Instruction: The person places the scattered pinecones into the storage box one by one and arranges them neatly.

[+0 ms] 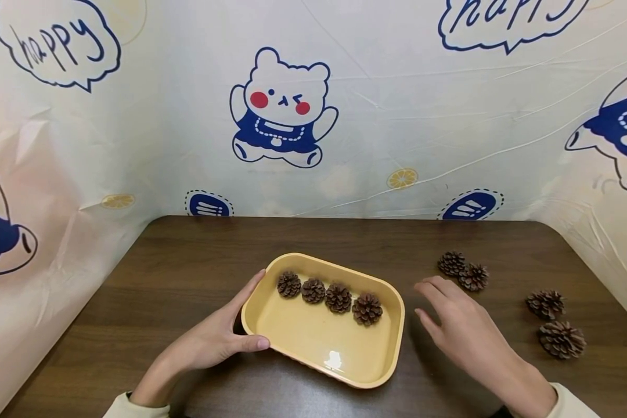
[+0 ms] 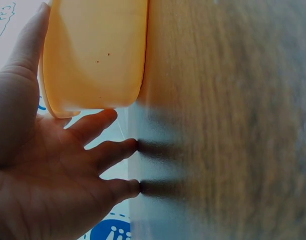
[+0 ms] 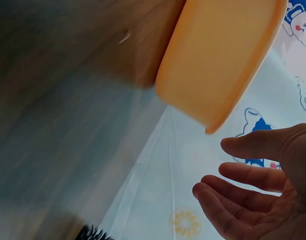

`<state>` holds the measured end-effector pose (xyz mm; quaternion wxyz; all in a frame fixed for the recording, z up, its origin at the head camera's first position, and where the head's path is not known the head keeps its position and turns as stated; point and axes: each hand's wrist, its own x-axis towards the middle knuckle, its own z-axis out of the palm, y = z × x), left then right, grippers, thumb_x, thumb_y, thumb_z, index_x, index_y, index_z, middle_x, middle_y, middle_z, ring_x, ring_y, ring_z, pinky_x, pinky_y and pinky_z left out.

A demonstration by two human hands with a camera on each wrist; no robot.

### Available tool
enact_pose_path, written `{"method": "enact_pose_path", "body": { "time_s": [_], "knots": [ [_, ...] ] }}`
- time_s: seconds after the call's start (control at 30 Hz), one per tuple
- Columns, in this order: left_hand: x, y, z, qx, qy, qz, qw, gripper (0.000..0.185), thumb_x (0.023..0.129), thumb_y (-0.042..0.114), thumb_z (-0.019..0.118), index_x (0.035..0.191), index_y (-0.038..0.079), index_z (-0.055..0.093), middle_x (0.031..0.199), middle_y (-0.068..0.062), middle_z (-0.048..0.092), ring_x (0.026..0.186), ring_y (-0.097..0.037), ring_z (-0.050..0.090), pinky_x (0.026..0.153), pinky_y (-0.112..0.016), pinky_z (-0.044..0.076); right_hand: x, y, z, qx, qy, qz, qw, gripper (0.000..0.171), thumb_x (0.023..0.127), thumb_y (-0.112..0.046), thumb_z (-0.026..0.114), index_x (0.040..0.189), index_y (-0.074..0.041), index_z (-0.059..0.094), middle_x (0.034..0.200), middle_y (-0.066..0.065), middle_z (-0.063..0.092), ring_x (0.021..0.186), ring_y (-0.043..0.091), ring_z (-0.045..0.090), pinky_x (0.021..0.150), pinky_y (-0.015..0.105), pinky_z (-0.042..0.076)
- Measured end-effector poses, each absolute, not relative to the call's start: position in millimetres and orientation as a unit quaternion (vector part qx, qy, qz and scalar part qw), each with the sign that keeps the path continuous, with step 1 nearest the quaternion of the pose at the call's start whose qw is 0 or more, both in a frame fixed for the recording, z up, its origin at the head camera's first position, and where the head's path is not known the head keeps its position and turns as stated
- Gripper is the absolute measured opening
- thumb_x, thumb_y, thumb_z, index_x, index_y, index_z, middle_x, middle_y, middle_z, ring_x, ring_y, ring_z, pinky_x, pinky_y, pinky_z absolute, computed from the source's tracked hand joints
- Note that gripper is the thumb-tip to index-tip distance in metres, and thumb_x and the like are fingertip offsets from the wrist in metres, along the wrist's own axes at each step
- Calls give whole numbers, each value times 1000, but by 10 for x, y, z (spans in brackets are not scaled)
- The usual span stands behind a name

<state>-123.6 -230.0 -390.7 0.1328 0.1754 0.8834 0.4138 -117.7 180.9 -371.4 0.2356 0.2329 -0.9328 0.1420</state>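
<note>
While the left hand [image 1: 216, 337] spreads wide at the near-left end of the yellow tray [image 1: 313, 334], thumb along the rim and forefinger against the end, the head view shows the right hand [image 1: 465, 325] with loosely extended fingers, holding nothing, just beside the tray's other end. Four pinecones [image 1: 338, 298] sit inside, between the hands. Two more pinecones [image 1: 473, 277] lie just beyond the right fingers; another pair [image 1: 561, 339] lies farther out past that hand.

The left wrist view reveals the palm, the spread lower fingers [image 2: 115, 152] and specks [image 2: 108, 54] on the tray's outer wall.

The right wrist view reveals a gap between thumb [image 3: 253, 143] and tray.
</note>
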Motion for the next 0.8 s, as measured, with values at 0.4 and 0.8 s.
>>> {"method": "enact_pose_path", "body": {
  "time_s": [0.4, 0.8],
  "knots": [
    [-1235, -2307, -3907, 175, 886, 410, 131, 114, 89, 43, 83, 170, 30, 5, 176, -13, 18, 154, -43, 29, 119, -69, 26, -1091, 2166, -3750, 177, -950, 129, 222, 37, 78, -6, 88, 112, -5, 73, 114, 14, 72, 103, 36, 71, 75, 54, 60],
    [-1230, -2310, -3909, 176, 883, 414, 132, 114, 88, 45, 83, 170, 33, 5, 176, -14, 18, 155, -45, 25, 120, -71, 24, -998, 2606, -3858, 131, -961, 117, 213, 43, 73, -3, 90, 112, 0, 72, 108, 19, 72, 95, 43, 70, 71, 59, 57]
  ]
}}
